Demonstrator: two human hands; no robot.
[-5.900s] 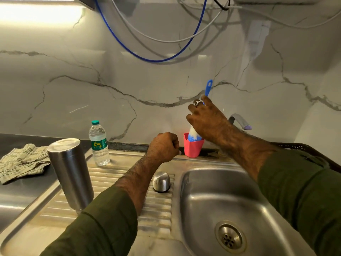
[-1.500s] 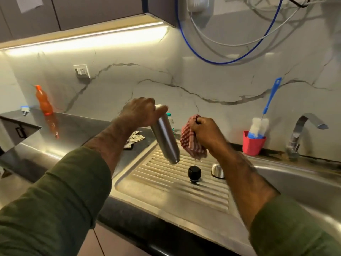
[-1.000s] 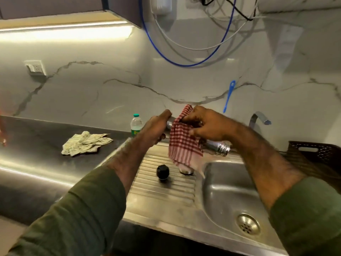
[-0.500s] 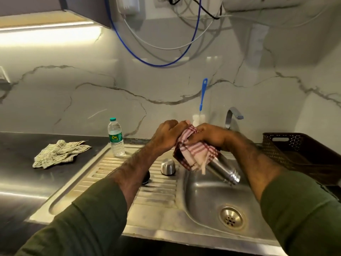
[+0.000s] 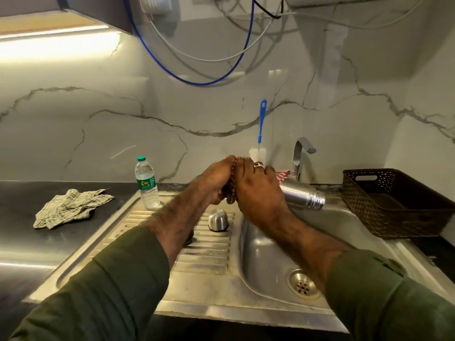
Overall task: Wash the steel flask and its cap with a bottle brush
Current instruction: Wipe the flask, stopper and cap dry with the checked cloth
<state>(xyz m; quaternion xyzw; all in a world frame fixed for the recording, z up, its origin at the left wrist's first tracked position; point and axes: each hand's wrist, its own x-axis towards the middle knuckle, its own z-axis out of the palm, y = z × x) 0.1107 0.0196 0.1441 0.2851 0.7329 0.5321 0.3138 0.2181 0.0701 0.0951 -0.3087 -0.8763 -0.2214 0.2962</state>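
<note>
The steel flask [image 5: 304,197] lies nearly level above the sink basin [image 5: 266,257], its threaded mouth pointing right. My left hand [image 5: 214,183] grips its base end. My right hand [image 5: 256,190] presses a red checked cloth [image 5: 282,174] around the flask's body; most of the cloth is hidden under my fingers. The steel cap [image 5: 218,219] stands on the ribbed drainboard [image 5: 209,252]. A black part that lay beside it is hidden by my left forearm. The blue-handled bottle brush [image 5: 262,121] stands upright behind my hands, against the wall.
A tap [image 5: 300,153] rises behind the flask. A dark woven basket [image 5: 394,203] sits right of the sink. A small water bottle [image 5: 146,183] stands at the drainboard's back corner, and a crumpled checked cloth [image 5: 71,207] lies on the dark counter at left.
The flask's mouth has swung up from pointing down into the basin to nearly level, pointing right. Both hands stay wrapped on it with the red cloth.
</note>
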